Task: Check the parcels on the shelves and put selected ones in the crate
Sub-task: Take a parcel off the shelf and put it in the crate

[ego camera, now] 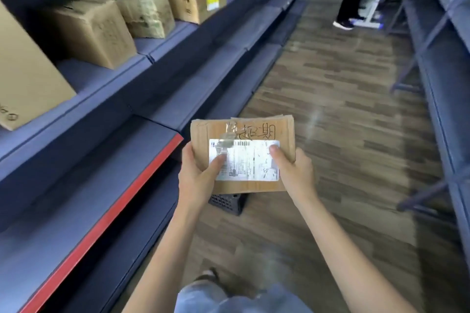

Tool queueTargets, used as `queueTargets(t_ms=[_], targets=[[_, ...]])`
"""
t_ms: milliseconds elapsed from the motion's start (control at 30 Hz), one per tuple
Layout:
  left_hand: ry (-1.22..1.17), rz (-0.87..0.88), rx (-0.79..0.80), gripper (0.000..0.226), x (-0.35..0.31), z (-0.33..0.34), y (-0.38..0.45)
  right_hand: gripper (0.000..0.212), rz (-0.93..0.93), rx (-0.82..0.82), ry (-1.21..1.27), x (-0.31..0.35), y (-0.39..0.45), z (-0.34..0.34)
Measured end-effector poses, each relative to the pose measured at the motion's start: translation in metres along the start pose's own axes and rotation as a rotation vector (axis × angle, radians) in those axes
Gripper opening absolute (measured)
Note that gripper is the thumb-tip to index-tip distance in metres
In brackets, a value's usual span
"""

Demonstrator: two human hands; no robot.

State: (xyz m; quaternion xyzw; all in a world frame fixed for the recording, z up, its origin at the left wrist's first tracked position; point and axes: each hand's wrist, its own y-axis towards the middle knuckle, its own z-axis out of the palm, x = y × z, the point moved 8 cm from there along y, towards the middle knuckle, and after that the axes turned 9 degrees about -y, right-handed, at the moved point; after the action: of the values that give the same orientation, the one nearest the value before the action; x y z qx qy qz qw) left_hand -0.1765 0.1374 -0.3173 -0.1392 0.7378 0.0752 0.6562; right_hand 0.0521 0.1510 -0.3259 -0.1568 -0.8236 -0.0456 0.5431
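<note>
Aisle, wood floor, shelves (pixel 142 114) left. Flat parcel (pixel 256 132) pinched by left hand (pixel 197 180) and right hand (pixel 296 173), long axis left-right. Crate (pixel 226 203) directly below, slightly nearer left hand.

Both arms extended forward, both hands gripping.

We note the left hand (pixel 197 180) closed on the lower left edge of the flat parcel (pixel 256 129), thumb laid across its face; the right hand (pixel 296 173) clasps the right edge, thumb likewise on top. Both forearms are bare, converging ahead of the body.
</note>
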Motion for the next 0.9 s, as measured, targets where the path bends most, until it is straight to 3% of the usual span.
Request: queueTargets(t_ms=[133, 267, 400, 600, 900], targets=[[0.047, -0.005, 0.052, 0.055, 0.003, 0.041, 0.026, 0.030, 0.049, -0.028, -0.033, -0.021, 0.032, -0.015], [0.052, -0.022, 0.133, 0.052, 0.009, 0.090, 0.068, 0.023, 0.100, -0.040, -0.113, -0.034, 0.074, -0.027], [0.027, -0.058, 0.190, 0.041, 0.021, 0.138, 0.119, 0.030, 0.155, -0.094, -0.166, -0.044, 0.130, -0.034], [0.015, -0.142, 0.173, 0.043, 0.040, 0.174, 0.197, 0.027, 0.226, -0.065, -0.176, -0.054, 0.218, -0.011], [-0.001, -0.246, 0.024, 0.039, 0.066, 0.240, 0.279, 0.036, 0.236, 0.078, -0.244, -0.078, 0.360, 0.003]])
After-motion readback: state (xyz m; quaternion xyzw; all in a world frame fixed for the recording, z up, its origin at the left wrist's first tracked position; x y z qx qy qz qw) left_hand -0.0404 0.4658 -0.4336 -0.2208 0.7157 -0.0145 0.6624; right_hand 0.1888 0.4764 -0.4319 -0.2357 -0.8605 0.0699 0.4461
